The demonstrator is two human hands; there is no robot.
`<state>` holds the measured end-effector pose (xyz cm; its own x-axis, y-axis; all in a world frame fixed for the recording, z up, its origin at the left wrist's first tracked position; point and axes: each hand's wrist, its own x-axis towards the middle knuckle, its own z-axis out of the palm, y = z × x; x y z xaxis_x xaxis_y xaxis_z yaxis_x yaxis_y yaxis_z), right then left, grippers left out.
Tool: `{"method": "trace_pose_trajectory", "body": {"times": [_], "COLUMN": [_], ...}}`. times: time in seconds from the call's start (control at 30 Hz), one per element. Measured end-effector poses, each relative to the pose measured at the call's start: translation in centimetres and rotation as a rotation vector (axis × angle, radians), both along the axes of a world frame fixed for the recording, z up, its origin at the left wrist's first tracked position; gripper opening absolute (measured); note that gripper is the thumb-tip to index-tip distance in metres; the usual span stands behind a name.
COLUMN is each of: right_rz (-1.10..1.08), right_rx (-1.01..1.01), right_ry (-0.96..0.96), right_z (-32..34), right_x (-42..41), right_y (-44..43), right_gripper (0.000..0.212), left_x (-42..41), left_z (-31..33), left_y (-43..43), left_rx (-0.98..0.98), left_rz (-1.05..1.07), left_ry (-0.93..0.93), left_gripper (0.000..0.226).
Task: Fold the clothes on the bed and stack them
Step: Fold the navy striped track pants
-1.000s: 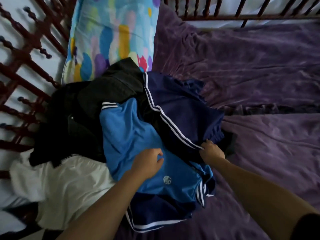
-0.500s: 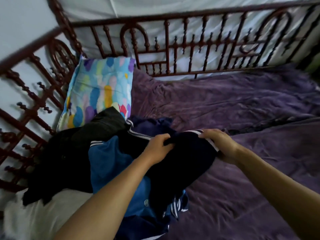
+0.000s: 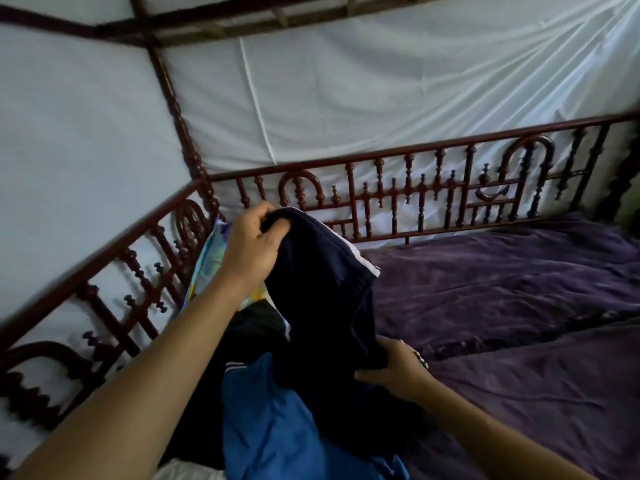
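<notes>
The left hand (image 3: 251,242) now lifts the dark shorts (image 3: 322,292) high above the pile, the right hand (image 3: 394,370) gripping their lower edge, so folding can start.

Open purple blanket (image 3: 502,289) rightward; railing (image 3: 415,199) behind, clothes pile (image 3: 277,420) left.

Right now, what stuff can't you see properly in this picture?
- Pillow: head view, mostly hidden behind the left hand and its arm.
- Navy garment: bunched up, so its type is unclear.
- Blue garment: cut off by the bottom edge.
- Right hand: its fingers are tucked under the navy cloth.
</notes>
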<state>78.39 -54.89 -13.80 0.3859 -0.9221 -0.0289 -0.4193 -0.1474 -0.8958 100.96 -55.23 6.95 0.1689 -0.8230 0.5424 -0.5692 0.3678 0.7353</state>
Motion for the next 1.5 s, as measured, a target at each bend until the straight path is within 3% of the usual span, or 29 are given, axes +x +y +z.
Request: {"method": "trace_pose_trajectory", "body": {"times": [0.1, 0.17, 0.3, 0.37, 0.43, 0.53, 0.6, 0.67, 0.73, 0.83, 0.97, 1.1, 1.2, 1.27, 1.37, 1.43, 1.5], "right_rz": [-0.183, -0.226, 0.020, 0.122, 0.179, 0.188, 0.186, 0.193, 0.220, 0.218, 0.112, 0.016, -0.068, -0.153, -0.227, -0.282, -0.327], "right_rx": [-0.173, -0.237, -0.375, -0.408, -0.473, -0.527, -0.521, -0.514, -0.491, -0.566, -0.490, -0.315, -0.286, -0.237, -0.077, -0.025, -0.124], "right_ry": [0.106, 0.076, 0.076, 0.163, 0.276, 0.355, 0.364, 0.405, 0.575, 0.965, 1.091, 0.674, 0.323, 0.061, -0.186, -0.235, -0.168], "right_z": [0.8, 4.1, 13.7, 16.8, 18.8, 20.2, 20.7, 21.4, 21.8, 20.4, 18.7, 19.3, 20.6, 21.8, 24.2, 26.0, 27.4], "right_x": [1.8, 2.3, 4.4, 6.4, 8.6, 11.2, 11.8, 11.0, 9.2, 6.4, 2.4, -1.0, -0.9, -0.9, -1.8, -2.1, -2.2], "right_y": [-2.0, -3.7, -4.9, -5.0, -4.9, -4.6, -4.5, -4.5, -4.4, -4.3, -4.9, -5.1, -3.6, -2.5, -1.5, -1.1, -1.3], "right_gripper": [0.007, 0.005, 0.014, 0.012, 0.012, 0.017, 0.017, 0.019, 0.024, 0.021, 0.028, 0.027, 0.025, 0.036, 0.075, 0.071, 0.060], "left_x": [6.4, 11.1, 17.6, 17.6, 15.4, 10.8, 9.6, 10.2, 11.8, 13.5, 14.8, 14.9, 13.7, 13.2, 13.8, 15.1, 16.0], "left_z": [0.8, 0.0, -3.9, -4.8, -5.1, -6.0, -7.7, -8.5, -8.1, -5.5, -0.4, 2.0, 3.2, 4.8, 8.0, 10.0, 11.3], "left_y": [1.8, 3.3, 5.3, 5.9, 6.2, 5.9, 4.9, 3.6, 2.3, 0.1, -2.3, -3.5, -3.9, -3.5, -1.5, -0.2, 0.4], "left_rx": [-0.015, 0.055, 0.412, 0.496, 0.499, 0.538, 0.487, 0.453, 0.432, 0.298, 0.143, 0.158, 0.176, 0.170, 0.299, 0.417, 0.510], "left_rz": [0.123, 0.225, 0.320, 0.139, -0.070, -0.217, -0.190, -0.094, -0.027, 0.062, 0.261, 0.247, 0.111, -0.025, -0.269, -0.442, -0.572], "left_ry": [-0.024, -0.043, -0.201, -0.099, 0.131, 0.388, 0.227, -0.127, -0.317, -0.461, -0.494, -0.155, 0.106, 0.205, 0.129, -0.030, -0.118], "left_gripper": [0.019, 0.020, 0.013, 0.037, 0.058, 0.050, 0.046, 0.030, 0.022, 0.014, 0.020, 0.018, 0.021, 0.023, 0.010, 0.043, 0.054]}}
